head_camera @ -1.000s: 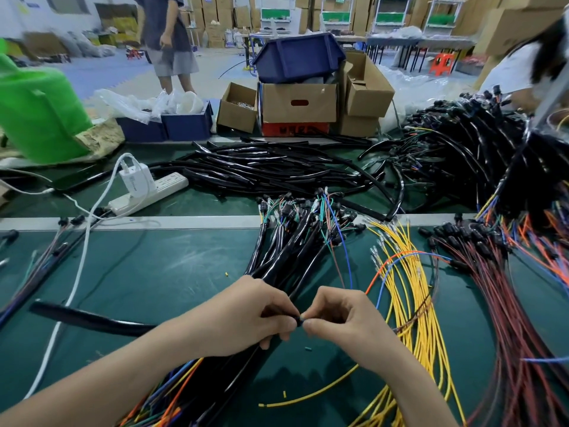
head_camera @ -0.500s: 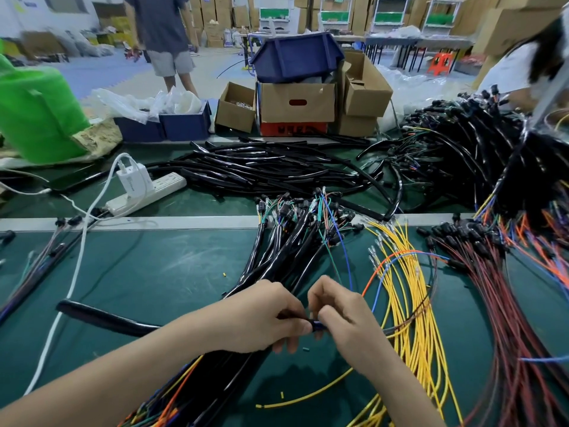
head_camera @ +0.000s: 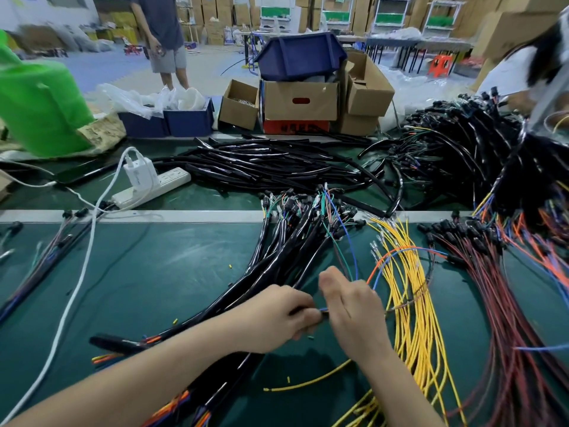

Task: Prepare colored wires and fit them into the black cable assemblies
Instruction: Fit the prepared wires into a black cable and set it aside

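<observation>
My left hand [head_camera: 277,315] grips the end of a black cable assembly [head_camera: 129,342] that runs left across the green mat. My right hand [head_camera: 354,306] meets it fingertip to fingertip and pinches thin blue and orange wires [head_camera: 400,251] that arc away to the right. A short stretch of blue wire shows between the two hands. A bundle of black cable assemblies [head_camera: 289,241] with coloured wire ends fans out just beyond my hands. Yellow wires [head_camera: 409,303] lie in a thick sheaf to the right of my right hand.
Red and brown wires with black connectors [head_camera: 508,303] cover the right side. More black sleeving [head_camera: 261,164] is piled beyond the metal strip, beside a white power strip [head_camera: 151,188] with a charger. Cardboard boxes [head_camera: 300,101] and a blue bin stand behind. A person stands at the back left.
Both hands have shifted a little to the right and away from me. My right hand has turned upward, with its thumb now raised, and the blue and orange wires show in it.
</observation>
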A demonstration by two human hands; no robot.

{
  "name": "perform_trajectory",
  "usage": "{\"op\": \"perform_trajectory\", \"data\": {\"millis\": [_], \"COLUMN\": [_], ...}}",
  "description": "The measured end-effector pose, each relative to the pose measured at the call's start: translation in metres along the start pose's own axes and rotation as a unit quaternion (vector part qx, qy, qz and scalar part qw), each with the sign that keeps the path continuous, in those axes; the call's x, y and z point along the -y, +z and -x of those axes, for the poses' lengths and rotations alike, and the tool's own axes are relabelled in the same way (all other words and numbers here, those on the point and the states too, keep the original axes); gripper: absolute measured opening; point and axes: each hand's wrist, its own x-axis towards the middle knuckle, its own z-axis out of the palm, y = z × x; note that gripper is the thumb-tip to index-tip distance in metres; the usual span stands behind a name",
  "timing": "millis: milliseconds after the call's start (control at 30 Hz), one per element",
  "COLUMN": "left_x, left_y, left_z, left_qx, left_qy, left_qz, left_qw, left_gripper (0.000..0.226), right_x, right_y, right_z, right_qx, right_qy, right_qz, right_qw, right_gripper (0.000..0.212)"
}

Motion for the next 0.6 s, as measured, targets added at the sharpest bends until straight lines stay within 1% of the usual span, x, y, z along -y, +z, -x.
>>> {"op": "perform_trajectory", "data": {"millis": [67,133,167,267,333,400,467,567,600], "left_x": [0.006,0.009,0.01,0.008,0.005,0.002,0.0,0.003,0.004], "left_y": [-0.004,-0.007,-0.008,-0.012,-0.016,-0.021,-0.027,-0.032,-0.033], "left_z": [0.004,0.008,0.01,0.013,0.014,0.015,0.019,0.027,0.029], "left_qx": [-0.018,-0.025,-0.024,-0.006,0.004,-0.004,-0.021,-0.037,-0.039], "left_qy": [-0.002,-0.003,-0.006,-0.019,-0.017,-0.011,-0.005,-0.011,-0.016], "left_qz": [0.037,0.068,0.079,0.118,0.122,0.139,0.167,0.222,0.235], "left_qw": [0.999,0.997,0.997,0.993,0.992,0.99,0.986,0.974,0.971], "left_gripper": [0.035,0.034,0.032,0.028,0.028,0.028,0.029,0.03,0.03], "right_x": [-0.004,-0.001,0.003,0.019,0.03,0.037,0.034,0.017,0.014], "right_y": [-0.003,-0.004,-0.004,-0.003,-0.002,-0.001,-0.002,-0.005,-0.006], "right_z": [-0.005,-0.008,-0.009,-0.015,-0.018,-0.022,-0.027,-0.038,-0.041], "right_qx": [-0.024,-0.051,-0.049,-0.013,-0.019,-0.039,-0.042,-0.031,-0.036], "right_qy": [0.017,0.002,-0.007,-0.051,-0.098,-0.113,-0.107,-0.06,-0.046], "right_qz": [0.024,0.066,0.071,0.088,0.098,0.038,0.0,-0.024,-0.026], "right_qw": [0.999,0.997,0.996,0.995,0.99,0.992,0.993,0.997,0.998], "right_gripper": [0.048,0.045,0.043,0.045,0.044,0.051,0.057,0.06,0.057]}}
